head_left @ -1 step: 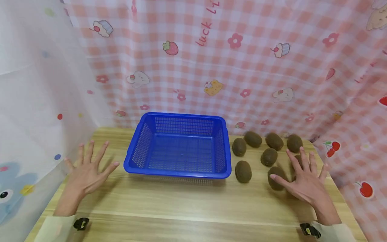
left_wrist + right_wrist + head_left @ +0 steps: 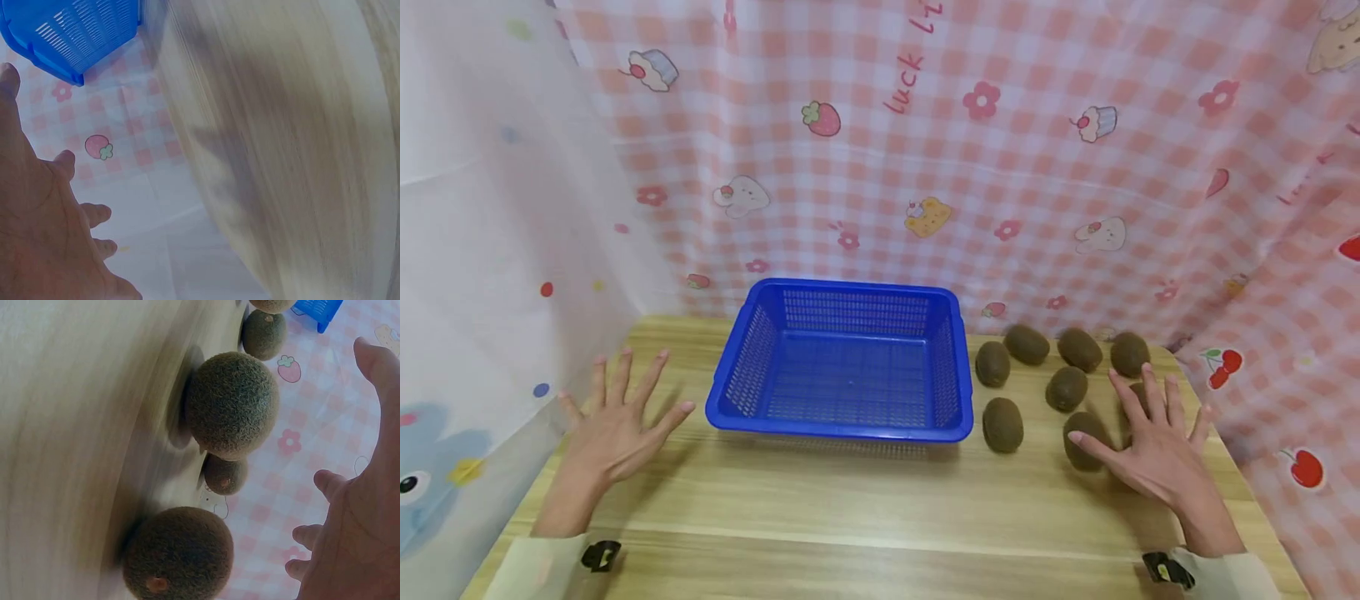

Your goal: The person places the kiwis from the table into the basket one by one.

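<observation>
Several brown fuzzy kiwis lie on the right part of the table, one kiwi [image 2: 1003,425] close to the basket and another kiwi [image 2: 231,405] large in the right wrist view. My right hand [image 2: 1161,454] hovers over the rightmost ones with fingers spread, partly hiding a kiwi [image 2: 1137,402]. In the right wrist view a gap shows between the palm and the fruit. A blue plastic basket [image 2: 842,432] with slotted walls stands mid-table with nothing in it. Left of it my left hand [image 2: 613,442] is held over the wood, fingers spread, holding nothing.
The wooden table [image 2: 820,508] ends at the back against a pink checked curtain [image 2: 880,167]. A white curtain [image 2: 482,208] hangs along the left side, and more checked cloth borders the right edge. Dark straps sit on both wrists.
</observation>
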Tool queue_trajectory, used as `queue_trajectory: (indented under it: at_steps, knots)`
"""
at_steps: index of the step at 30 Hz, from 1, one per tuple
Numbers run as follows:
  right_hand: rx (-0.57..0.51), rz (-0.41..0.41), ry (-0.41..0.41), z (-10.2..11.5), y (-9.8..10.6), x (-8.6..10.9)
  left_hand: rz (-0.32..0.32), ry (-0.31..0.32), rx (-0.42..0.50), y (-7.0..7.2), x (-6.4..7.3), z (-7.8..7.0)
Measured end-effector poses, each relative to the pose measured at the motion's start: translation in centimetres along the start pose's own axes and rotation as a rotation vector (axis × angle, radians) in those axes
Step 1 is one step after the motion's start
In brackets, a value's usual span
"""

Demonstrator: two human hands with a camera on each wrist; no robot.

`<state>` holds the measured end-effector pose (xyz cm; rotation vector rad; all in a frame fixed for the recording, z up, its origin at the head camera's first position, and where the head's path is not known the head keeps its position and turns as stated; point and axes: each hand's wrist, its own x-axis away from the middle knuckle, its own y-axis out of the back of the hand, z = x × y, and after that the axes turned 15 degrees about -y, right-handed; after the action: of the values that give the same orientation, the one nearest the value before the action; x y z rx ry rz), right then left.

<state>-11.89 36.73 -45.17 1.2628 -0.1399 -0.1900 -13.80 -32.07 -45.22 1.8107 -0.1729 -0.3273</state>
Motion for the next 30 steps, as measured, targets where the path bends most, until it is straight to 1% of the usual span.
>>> queue_trajectory:
  at_steps: [7,11,16,20,24,30]
  knots:
    - [-0.012,-0.007,-0.009,-0.4,0.3,0.2,-0.002,-0.007,0.028,-0.1,0.0,-0.2]
    - [-0.021,-0.024,-0.009,-0.8,0.4,0.2,-0.009,-0.004,0.048,-0.1,0.0,-0.4]
    - [-0.043,-0.044,-0.02,-1.3,0.6,0.4,-0.037,-0.021,0.114,-0.1,-0.2,-0.7]
    - [-0.058,-0.052,-0.03,-1.6,0.6,0.4,-0.06,-0.035,0.183,-0.1,-0.4,-1.0]
    - [-0.089,-0.052,-0.037,-2.0,0.4,0.6,-0.095,-0.057,0.279,0.1,-0.5,-1.0]
    - [-0.142,-0.034,-0.081,-2.9,0.3,1.2,-0.172,-0.155,0.47,-0.3,-1.1,-1.3]
